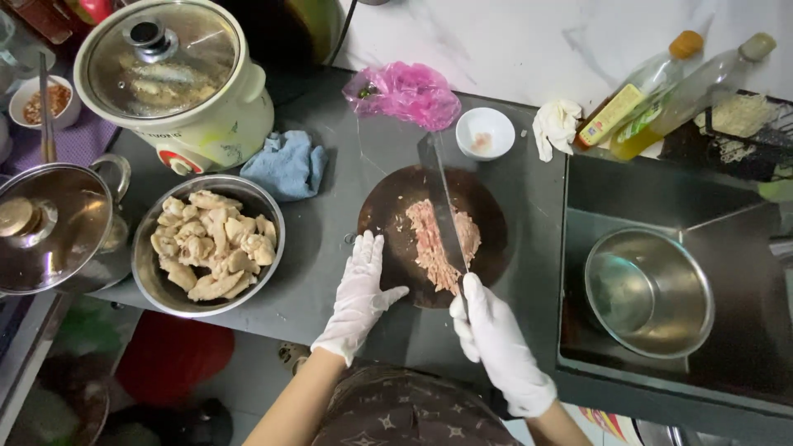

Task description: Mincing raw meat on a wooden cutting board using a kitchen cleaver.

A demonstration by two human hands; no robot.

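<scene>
A round dark chopping board [388, 216] lies on the grey counter and carries a heap of minced pink meat [429, 244]. My right hand [496, 339], in a white glove, grips the handle of a cleaver [442, 202], whose blade lies across the meat and points away from me. My left hand [359, 293], also gloved, rests flat with fingers spread on the board's near left edge, beside the meat.
A steel bowl of pale chicken pieces [211, 245] sits left of the board. Behind are a blue cloth [287, 165], a lidded cooker [173, 78], a pink bag [405, 92] and a small white dish [485, 132]. A sink with a steel bowl [648, 291] lies right; two bottles [636, 95] lean behind it.
</scene>
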